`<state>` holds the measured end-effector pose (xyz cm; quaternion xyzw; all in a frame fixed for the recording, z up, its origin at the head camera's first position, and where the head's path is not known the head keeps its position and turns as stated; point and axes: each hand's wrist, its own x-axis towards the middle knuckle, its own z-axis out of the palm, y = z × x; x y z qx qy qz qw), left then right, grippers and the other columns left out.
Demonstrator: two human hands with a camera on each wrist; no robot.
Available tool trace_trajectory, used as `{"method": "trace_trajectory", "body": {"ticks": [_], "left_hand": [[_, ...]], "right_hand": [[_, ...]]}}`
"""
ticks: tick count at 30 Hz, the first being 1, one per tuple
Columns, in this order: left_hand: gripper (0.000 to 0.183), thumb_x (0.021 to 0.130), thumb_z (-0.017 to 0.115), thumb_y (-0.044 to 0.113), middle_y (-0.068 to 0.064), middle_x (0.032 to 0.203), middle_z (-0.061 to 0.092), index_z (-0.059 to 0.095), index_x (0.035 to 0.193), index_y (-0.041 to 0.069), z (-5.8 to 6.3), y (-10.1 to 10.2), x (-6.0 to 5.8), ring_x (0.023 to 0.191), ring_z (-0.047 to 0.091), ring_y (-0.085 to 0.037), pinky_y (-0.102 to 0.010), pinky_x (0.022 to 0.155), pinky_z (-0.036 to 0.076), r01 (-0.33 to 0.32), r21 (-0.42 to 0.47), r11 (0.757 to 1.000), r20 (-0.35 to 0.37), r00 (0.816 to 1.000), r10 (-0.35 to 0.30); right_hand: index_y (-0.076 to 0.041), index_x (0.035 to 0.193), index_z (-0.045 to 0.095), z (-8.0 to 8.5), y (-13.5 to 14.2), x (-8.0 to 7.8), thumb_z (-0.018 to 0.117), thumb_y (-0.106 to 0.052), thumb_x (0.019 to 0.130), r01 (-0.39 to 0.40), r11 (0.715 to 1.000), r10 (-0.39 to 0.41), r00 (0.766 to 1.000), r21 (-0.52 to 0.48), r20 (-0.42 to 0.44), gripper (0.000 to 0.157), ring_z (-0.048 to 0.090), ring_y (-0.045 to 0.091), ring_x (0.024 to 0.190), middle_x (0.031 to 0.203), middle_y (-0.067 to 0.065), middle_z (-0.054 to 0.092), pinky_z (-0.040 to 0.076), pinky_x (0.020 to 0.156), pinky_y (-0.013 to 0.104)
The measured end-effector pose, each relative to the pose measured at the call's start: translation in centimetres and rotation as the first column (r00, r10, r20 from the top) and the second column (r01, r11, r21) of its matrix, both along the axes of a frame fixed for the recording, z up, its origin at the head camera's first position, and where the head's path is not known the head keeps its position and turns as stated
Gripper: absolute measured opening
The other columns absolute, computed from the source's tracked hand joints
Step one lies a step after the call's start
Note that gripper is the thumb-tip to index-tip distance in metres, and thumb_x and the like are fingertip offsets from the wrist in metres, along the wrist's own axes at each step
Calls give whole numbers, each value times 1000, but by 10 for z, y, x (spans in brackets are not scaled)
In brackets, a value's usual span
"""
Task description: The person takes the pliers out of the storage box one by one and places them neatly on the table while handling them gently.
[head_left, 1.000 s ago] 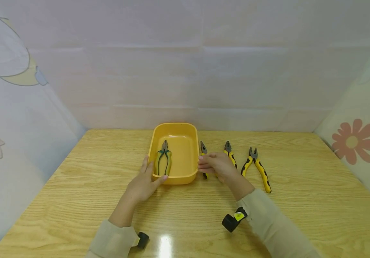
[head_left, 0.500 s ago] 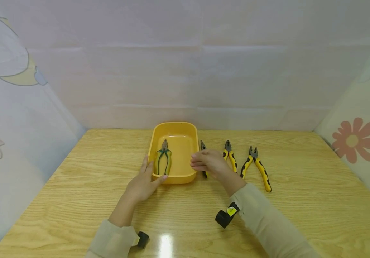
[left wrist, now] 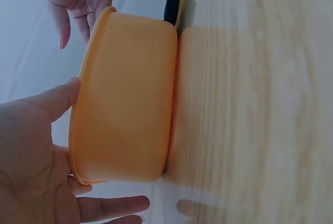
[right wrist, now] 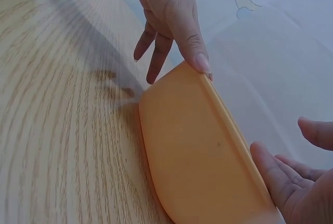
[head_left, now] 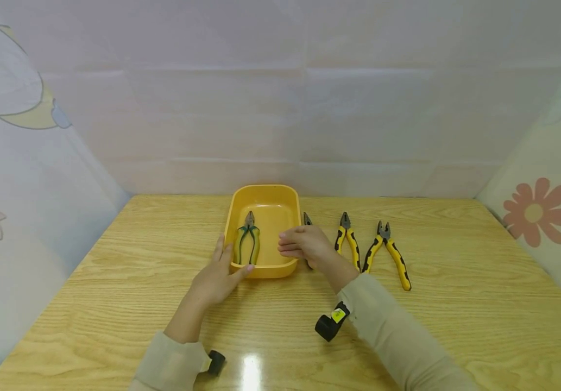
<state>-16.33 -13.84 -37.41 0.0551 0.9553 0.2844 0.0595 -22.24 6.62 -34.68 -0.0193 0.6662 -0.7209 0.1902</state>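
A yellow plastic tray [head_left: 274, 217] stands on the table with green-and-yellow pliers [head_left: 247, 239] lying along its left side. My left hand [head_left: 215, 279] touches its near left corner, the thumb on the rim [left wrist: 73, 86] and the fingers extended by the outer wall. Over the right rim is my right hand [head_left: 308, 243], its fingers reaching above the tray's inside. Thumb and fingers stand apart in the right wrist view, with nothing held between them. Black-and-yellow pliers [head_left: 307, 218] lie right of the tray, partly hidden by that hand.
Two more pairs of black-and-yellow pliers lie farther right: one pair [head_left: 345, 221] with handles slightly spread, another pair [head_left: 399, 266] spread wider. The wooden table [head_left: 114, 282] meets a pale cloth backdrop [head_left: 358, 119] behind the tray.
My right hand has moved left, from beside the tray to over its right rim, uncovering more of the middle pliers. The left hand and the tray have stayed put.
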Motion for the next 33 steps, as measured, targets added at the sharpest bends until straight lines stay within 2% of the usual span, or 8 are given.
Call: {"method": "trace_trajectory", "body": {"ticks": [4,8,11,17,22,33], "left_hand": [[85,81,37,60,-6,142,-14,12,138,1,0,0,0,110,39,-42,-52,79,39,-1,-5,1000,-2,1000,1],[82,83,39,56,-7,142,-13,12,137,0,-1,0,-1,109,40,-42,-52,78,40,2,-9,1000,-10,1000,-2],[82,83,39,56,-8,142,-13,12,137,0,-1,0,-1,110,40,-42,-51,77,41,7,-13,1000,-17,1000,-7],[85,82,37,59,-8,142,-13,13,137,-1,-2,-1,0,109,41,-42,-51,75,42,16,-12,1000,-32,999,-16],[85,82,37,59,-8,142,-13,13,137,-1,-1,-1,0,108,42,-42,-50,74,43,17,-11,1000,-32,999,-17],[86,81,36,61,-8,142,-13,13,137,0,-1,-1,0,108,42,-42,-50,73,43,14,-17,1000,-21,1000,-14]], "right_hand": [[15,109,49,0,-6,-1,54,-4,84,7,1000,-7,1000,4,17,32,61,16,67,86,17,58,49,67,30],[15,109,49,-1,-11,-2,55,-4,84,6,1000,-7,999,13,33,32,61,17,67,94,24,56,49,67,30],[14,108,50,-1,-14,-3,56,-4,83,16,999,-17,999,27,37,31,61,20,70,97,25,55,49,68,31],[13,106,52,-1,-20,-4,56,-5,83,14,999,-15,1000,49,25,29,60,27,77,89,21,57,49,68,32],[10,104,54,-3,-25,-6,56,-6,83,6,997,-8,1000,76,23,27,58,32,85,101,28,53,49,69,32],[12,104,53,-6,-36,-13,56,-7,83,-1,993,-3,1000,118,31,28,54,37,93,104,29,51,48,71,33]]}}
